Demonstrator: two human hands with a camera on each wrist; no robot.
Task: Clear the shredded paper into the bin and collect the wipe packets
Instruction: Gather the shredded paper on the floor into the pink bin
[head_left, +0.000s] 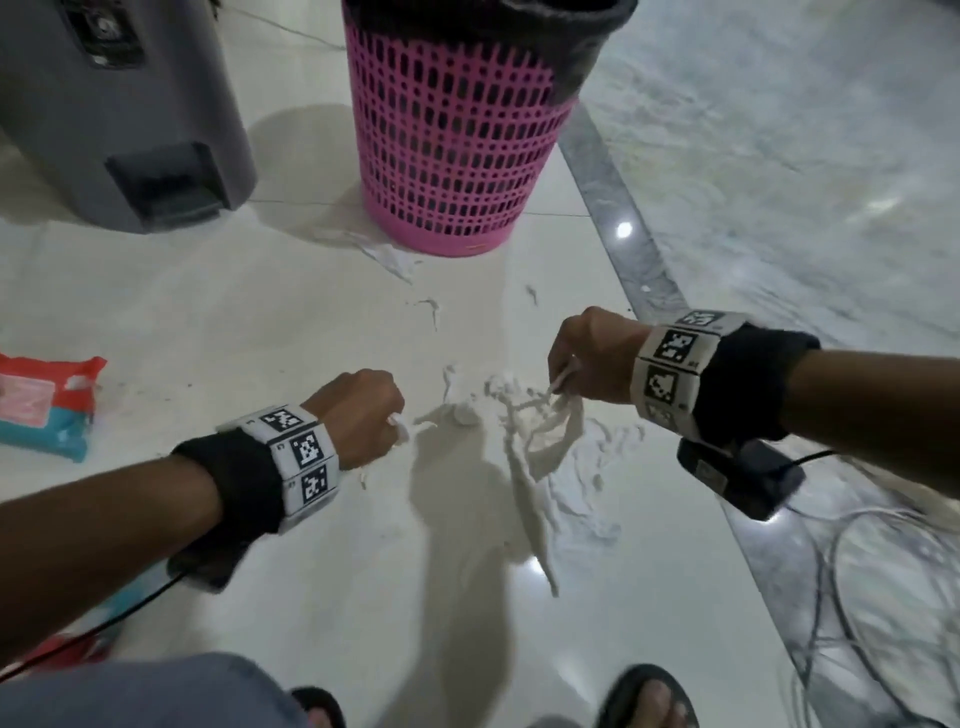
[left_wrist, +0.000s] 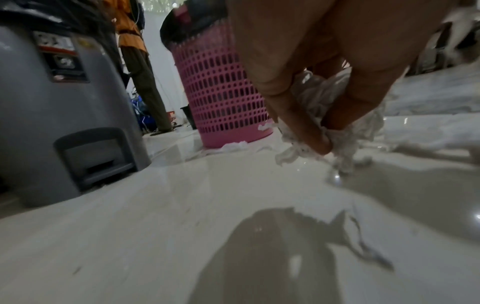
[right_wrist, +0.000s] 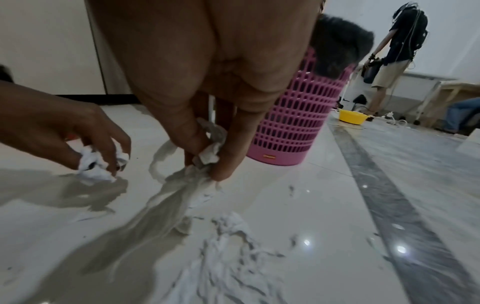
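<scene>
While both hands (head_left: 358, 415) clutch shredded paper (head_left: 535, 436), curled fingers (left_wrist: 298, 123) hide their wads

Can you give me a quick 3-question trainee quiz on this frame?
1. True or false: both the left hand and the right hand grip shredded paper.
2. Which stands closer to the wipe packet: A) the pink bin, B) the grey bin?
3. Fill in: the pink bin is lined with a ___ bag.

Key: 1 true; 2 B; 3 black.
</scene>
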